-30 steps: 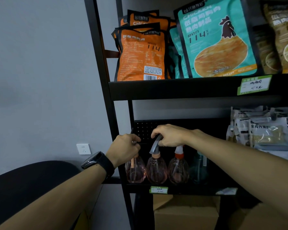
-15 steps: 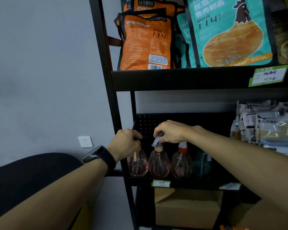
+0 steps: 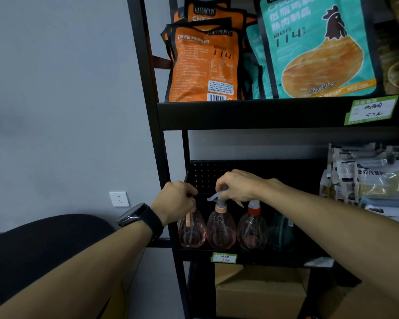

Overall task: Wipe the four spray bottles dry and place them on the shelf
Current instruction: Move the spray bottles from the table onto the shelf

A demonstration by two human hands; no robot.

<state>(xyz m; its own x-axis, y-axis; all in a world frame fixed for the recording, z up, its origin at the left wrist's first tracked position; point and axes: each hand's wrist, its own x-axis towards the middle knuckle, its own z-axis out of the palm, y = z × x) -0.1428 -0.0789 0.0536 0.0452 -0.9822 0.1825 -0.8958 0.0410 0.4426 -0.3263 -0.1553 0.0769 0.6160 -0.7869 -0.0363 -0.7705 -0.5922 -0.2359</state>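
Note:
Several spray bottles stand in a row on the lower black shelf (image 3: 258, 257). The leftmost pink bottle (image 3: 191, 231) has its head covered by my left hand (image 3: 174, 203), which is closed around it. My right hand (image 3: 237, 186) grips the grey trigger head of the second pink bottle (image 3: 221, 229). A third pink bottle (image 3: 252, 226) with a red collar stands to its right, untouched. Beside that, a dark teal bottle (image 3: 281, 233) is partly hidden behind my right forearm. All stand upright.
Orange snack bags (image 3: 203, 65) and teal snack bags (image 3: 318, 49) fill the upper shelf. Pale packets (image 3: 369, 178) hang at right on the same level as the bottles. Cardboard boxes (image 3: 260, 293) sit below. A black chair back (image 3: 44, 247) is at lower left, near a wall socket (image 3: 119, 199).
The view has shifted slightly, so the shelf sits lower right in the frame. Both hands stay on the heads of the same two bottles.

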